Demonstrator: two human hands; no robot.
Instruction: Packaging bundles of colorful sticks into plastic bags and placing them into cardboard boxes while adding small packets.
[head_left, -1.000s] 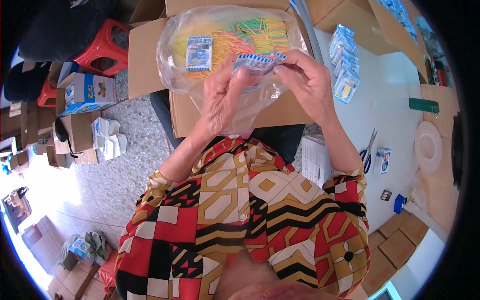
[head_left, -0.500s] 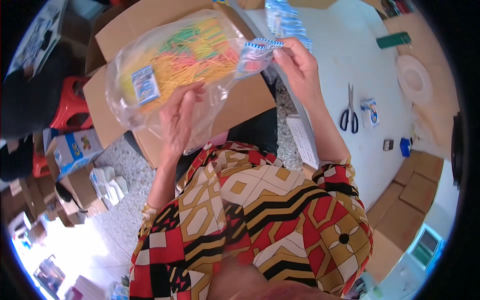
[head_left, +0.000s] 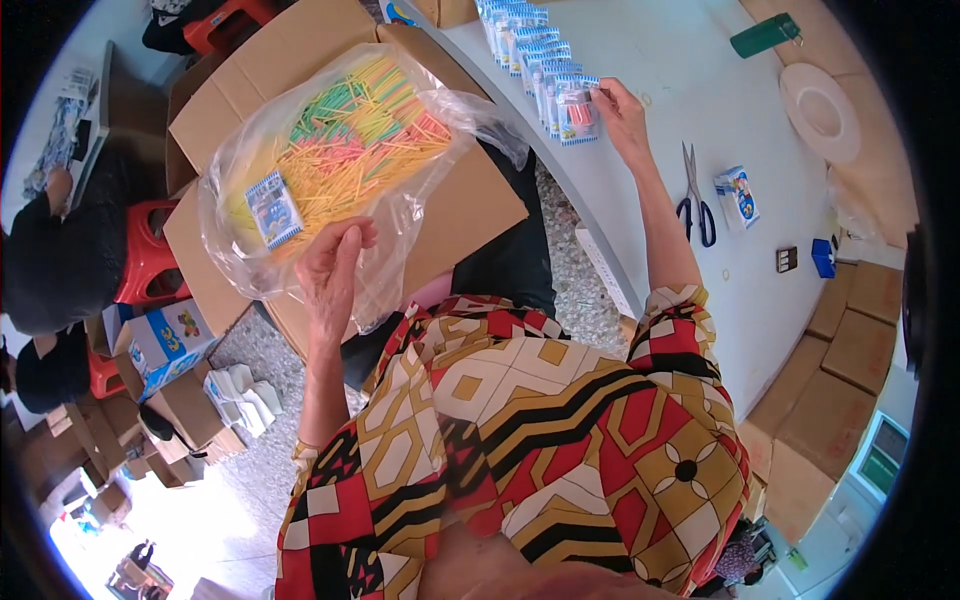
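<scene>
My right hand [head_left: 624,118] pinches the edge of a small clear packet [head_left: 577,118] with blue-and-white striped trim and pinkish-red contents. The packet rests at the near end of an overlapping row of similar packets [head_left: 528,40] on the white table. My left hand [head_left: 335,262] is closed, thumb against curled fingers, over the near side of a clear plastic bag [head_left: 222,180]. Whatever it may hold is hidden. Thin yellow, green and pink sticks [head_left: 350,160] fill the bag, which lies in an open cardboard box [head_left: 480,205]. A blue-and-white packet [head_left: 273,210] sits on the sticks.
On the white table [head_left: 660,50] lie scissors [head_left: 697,195], a blue-and-white packet [head_left: 738,198], a green cylinder [head_left: 766,35] and a pale ring [head_left: 820,112]. Cardboard boxes [head_left: 835,395] line its right side. At left, a person in dark clothing [head_left: 75,240] sits near red stools [head_left: 148,255].
My right hand has carried the packet from beside the bag rightward to the row on the table. My left hand has drawn slightly left and nearer, its fingers more curled.
</scene>
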